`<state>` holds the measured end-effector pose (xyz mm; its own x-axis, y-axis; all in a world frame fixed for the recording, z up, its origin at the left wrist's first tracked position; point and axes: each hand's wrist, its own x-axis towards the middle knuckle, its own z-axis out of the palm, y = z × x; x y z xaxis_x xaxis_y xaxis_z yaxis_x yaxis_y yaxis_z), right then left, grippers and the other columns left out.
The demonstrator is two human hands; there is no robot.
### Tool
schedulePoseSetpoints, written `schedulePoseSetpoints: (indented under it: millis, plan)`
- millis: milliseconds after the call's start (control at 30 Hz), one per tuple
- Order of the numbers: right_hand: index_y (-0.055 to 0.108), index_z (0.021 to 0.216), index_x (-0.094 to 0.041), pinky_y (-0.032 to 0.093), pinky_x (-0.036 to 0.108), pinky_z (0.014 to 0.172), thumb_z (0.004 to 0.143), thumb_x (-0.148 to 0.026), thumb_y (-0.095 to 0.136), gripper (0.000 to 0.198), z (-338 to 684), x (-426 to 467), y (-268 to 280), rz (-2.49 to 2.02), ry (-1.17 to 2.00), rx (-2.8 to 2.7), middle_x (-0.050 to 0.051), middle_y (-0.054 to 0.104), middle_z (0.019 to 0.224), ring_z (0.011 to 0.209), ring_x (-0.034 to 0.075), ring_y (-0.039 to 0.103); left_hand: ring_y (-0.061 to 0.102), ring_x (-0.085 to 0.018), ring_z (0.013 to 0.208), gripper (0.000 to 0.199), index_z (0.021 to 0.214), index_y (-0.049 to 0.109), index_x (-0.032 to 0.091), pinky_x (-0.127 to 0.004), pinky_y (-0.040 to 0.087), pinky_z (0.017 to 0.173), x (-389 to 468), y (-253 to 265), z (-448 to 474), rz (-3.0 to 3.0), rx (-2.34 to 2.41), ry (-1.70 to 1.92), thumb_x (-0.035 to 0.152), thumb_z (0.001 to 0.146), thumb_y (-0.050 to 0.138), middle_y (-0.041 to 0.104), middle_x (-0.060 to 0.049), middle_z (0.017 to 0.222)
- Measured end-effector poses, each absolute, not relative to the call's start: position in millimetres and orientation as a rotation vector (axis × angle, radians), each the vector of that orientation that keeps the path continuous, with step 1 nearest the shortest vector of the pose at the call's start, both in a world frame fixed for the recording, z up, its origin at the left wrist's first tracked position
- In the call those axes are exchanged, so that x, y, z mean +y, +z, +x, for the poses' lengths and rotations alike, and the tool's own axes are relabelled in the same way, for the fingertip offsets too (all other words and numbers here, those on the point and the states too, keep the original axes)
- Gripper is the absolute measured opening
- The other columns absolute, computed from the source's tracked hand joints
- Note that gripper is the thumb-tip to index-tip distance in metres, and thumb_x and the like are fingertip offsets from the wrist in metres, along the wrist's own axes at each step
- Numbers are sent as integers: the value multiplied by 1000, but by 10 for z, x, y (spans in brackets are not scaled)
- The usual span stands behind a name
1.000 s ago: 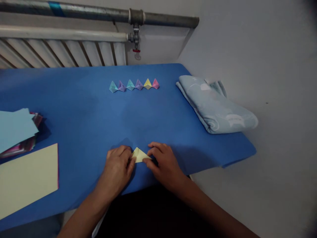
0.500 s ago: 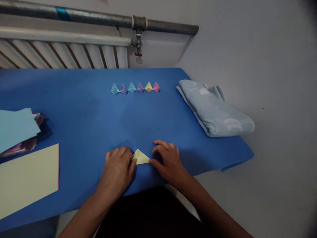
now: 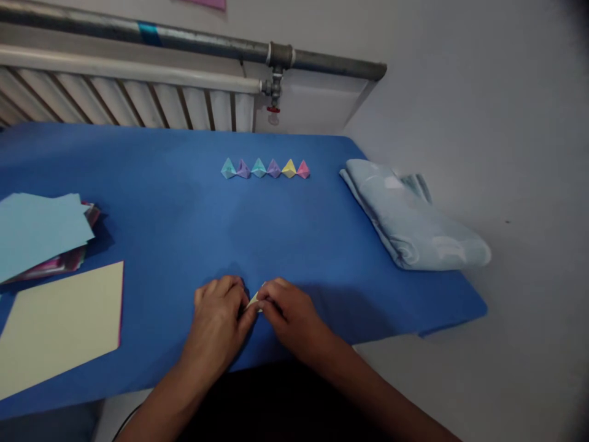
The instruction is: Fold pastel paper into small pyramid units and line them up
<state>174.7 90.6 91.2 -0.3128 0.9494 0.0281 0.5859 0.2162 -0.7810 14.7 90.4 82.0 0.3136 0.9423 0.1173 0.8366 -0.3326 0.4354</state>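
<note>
Between my hands, near the front edge of the blue table (image 3: pixel 184 221), lies a small folded piece of yellow paper (image 3: pixel 253 300), mostly covered by fingers. My left hand (image 3: pixel 218 316) is closed on its left side, thumb against the paper. Fingers and thumb of my right hand (image 3: pixel 289 313) pinch its right part. Farther back stands a row of small folded-paper shapes (image 3: pixel 259 167) in teal, purple, yellow and pink, touching side by side.
On the left lie a stack of light blue paper sheets (image 3: pixel 43 230) and a pale yellow sheet stack (image 3: pixel 69 331). A folded light blue cloth (image 3: pixel 414 215) rests at the right edge. Behind the table are a radiator (image 3: pixel 138 101) and a metal pipe (image 3: pixel 207 46).
My right hand has moved left and closed over the right corner of the yellow paper, hiding most of it. My left hand stays on the paper. The camera view has shifted slightly.
</note>
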Motion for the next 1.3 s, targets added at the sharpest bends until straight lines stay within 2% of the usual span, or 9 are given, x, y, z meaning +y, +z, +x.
schedulePoseSetpoints:
  millis: [200,600,1000,1133,1300]
  plan:
    - [59,81,-19,44,26,76,84,-6,49,17,1748,923,921,-1350,901,-2045,1,61,82,81,14,56,55,-25,91,15,78,63,21,-43,36,78,833,875,-2,2201,1622,506,24,85,50,63,-5,98]
    - [61,81,-18,45,28,78,88,-10,47,18,1698,908,966,-1411,859,-2121,3,62,85,84,15,56,54,-24,91,11,78,63,22,-44,37,81,838,861,-17,2147,1645,529,26,83,54,63,-3,96]
    - [59,80,-19,44,27,74,84,-12,55,9,1668,926,956,-1474,862,-2123,2,58,84,81,15,54,55,-25,91,10,77,59,22,-44,38,78,853,830,-66,2183,1708,490,31,82,59,63,-4,97]
    - [57,77,-19,43,27,73,82,-10,54,11,1669,945,956,-1485,861,-2160,1,57,82,79,15,54,55,-24,95,10,95,57,21,-42,41,79,722,814,-55,2305,1642,645,26,88,51,62,-7,101]
    - [55,77,-19,43,28,74,80,-6,50,14,1669,944,957,-1484,857,-2183,2,57,83,81,16,53,55,-20,108,36,125,44,13,-42,38,97,490,766,52,2577,1321,771,8,89,47,64,-12,116]
